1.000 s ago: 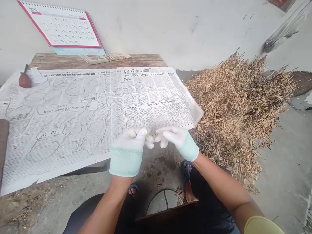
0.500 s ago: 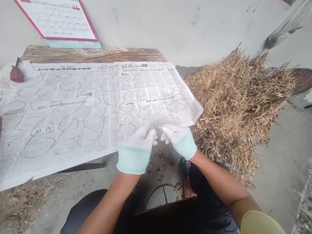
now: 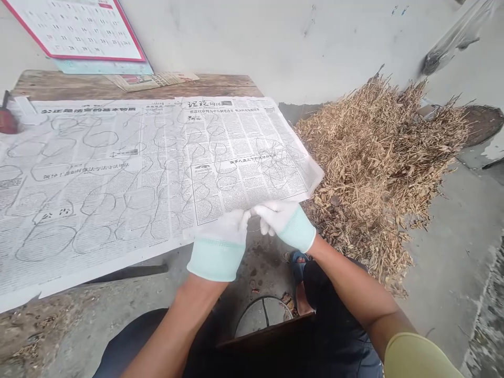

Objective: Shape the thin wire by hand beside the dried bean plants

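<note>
Both hands wear white knit gloves with mint-green cuffs and meet just off the front edge of the newspaper. My left hand is closed in a pinch, its fingertips touching those of the other glove. My right hand pinches from the other side, thumb and forefinger pressed together. A thin, faint strand, wire-like, curves just below the joined fingertips; its ends are hidden by the gloves. Many similar thin looped strands lie spread over the newspaper, with a denser tangle near its right side.
The newspaper covers a wooden table against a wall. A desk calendar stands at the back left, near a red object. Dry stalks are heaped on the floor to the right. A round lid-like disc lies below.
The fingertips of both hands have come together, closing the small gap between them. The view has shifted slightly, so the table appears farther left.
</note>
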A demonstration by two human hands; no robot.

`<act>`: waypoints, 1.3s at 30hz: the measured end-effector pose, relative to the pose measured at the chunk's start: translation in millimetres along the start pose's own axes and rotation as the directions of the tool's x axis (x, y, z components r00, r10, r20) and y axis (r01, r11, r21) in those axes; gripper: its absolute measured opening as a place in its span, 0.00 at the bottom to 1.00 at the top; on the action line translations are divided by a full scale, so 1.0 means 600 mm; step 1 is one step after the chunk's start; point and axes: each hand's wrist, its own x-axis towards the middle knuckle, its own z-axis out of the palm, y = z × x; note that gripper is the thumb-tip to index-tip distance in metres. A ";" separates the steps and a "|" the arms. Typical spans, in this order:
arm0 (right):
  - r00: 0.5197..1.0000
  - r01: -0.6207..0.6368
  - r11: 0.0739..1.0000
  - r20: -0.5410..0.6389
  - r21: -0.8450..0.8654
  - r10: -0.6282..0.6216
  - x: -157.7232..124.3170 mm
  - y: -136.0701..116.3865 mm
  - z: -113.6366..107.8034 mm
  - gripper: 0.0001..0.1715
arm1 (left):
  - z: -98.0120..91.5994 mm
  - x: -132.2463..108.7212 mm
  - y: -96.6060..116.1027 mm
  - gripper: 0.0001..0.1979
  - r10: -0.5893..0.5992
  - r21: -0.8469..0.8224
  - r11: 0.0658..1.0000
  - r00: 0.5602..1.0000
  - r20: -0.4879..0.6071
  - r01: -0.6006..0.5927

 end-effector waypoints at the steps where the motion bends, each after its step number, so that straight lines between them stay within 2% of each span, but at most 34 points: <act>1: 1.000 -0.004 0.999 -0.005 0.042 0.004 0.002 -0.001 -0.003 0.19 | 0.002 -0.001 -0.001 0.19 0.002 -0.050 0.999 1.000 -0.001 -0.002; 4: 0.999 0.041 0.975 -0.031 0.216 -0.035 0.007 0.000 -0.007 0.17 | 0.003 -0.004 0.001 0.19 -0.032 -0.209 0.977 0.999 0.013 0.034; 6: 0.997 0.072 0.948 -0.022 0.311 -0.069 0.010 0.004 -0.008 0.19 | 0.000 -0.005 0.005 0.19 -0.059 -0.226 0.972 0.998 0.008 0.059; 11: 0.988 0.155 0.919 -0.035 0.362 -0.153 0.005 0.009 -0.005 0.24 | -0.006 -0.011 0.008 0.23 -0.038 -0.141 0.989 0.999 0.031 0.042; 16: 0.981 0.192 0.911 -0.053 0.366 -0.185 0.001 0.002 -0.003 0.24 | -0.007 -0.018 0.009 0.21 0.091 -0.098 0.990 0.989 -0.117 -0.103; 20: 0.978 0.205 0.889 -0.065 0.410 -0.196 0.003 0.002 -0.005 0.29 | -0.007 -0.019 0.004 0.21 0.058 -0.038 0.997 0.986 -0.158 -0.065; 23: 0.981 0.177 0.874 -0.007 0.452 -0.195 0.004 0.002 -0.006 0.33 | -0.005 -0.018 -0.007 0.23 0.041 0.030 0.999 0.985 -0.166 -0.037; 26: 0.988 0.084 0.886 0.080 0.456 -0.134 0.003 0.001 -0.002 0.26 | -0.003 -0.018 -0.015 0.21 0.112 0.105 0.990 0.975 -0.190 -0.093; 29: 0.989 0.034 0.891 0.113 0.452 -0.095 0.003 0.000 0.003 0.21 | -0.002 -0.018 -0.013 0.17 0.176 0.158 0.976 0.971 -0.164 -0.150; 34: 0.984 -0.005 0.900 0.163 0.436 -0.073 0.011 0.016 0.011 0.32 | 0.006 -0.018 -0.013 0.21 0.110 0.358 0.931 0.989 -0.098 -0.068; 39: 0.981 -0.019 0.894 0.180 0.448 -0.070 0.018 0.026 0.016 0.30 | 0.012 -0.015 -0.012 0.22 0.000 0.400 0.915 0.991 -0.135 0.055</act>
